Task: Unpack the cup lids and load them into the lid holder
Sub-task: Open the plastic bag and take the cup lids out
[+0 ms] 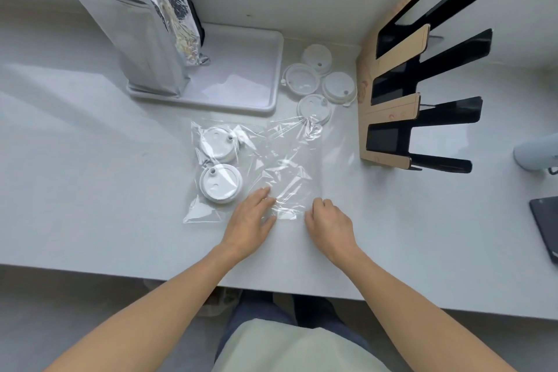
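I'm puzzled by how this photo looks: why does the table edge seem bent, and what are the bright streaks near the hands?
Head view: the wide-angle lens bows the table edge and splays the lid holder; the streaks are glare on the creased clear plastic bag, which the left hand presses flat; the foil pouch also glints; soft light, faint shadows, slight overall blur.

Two white cup lids [219, 165] are still tucked in the left end of a clear plastic bag [271, 166], laid flat on the worktop. Four loose lids [318, 81] are clustered just past it, beside the lid holder [389, 106], whose black slots are seen empty.
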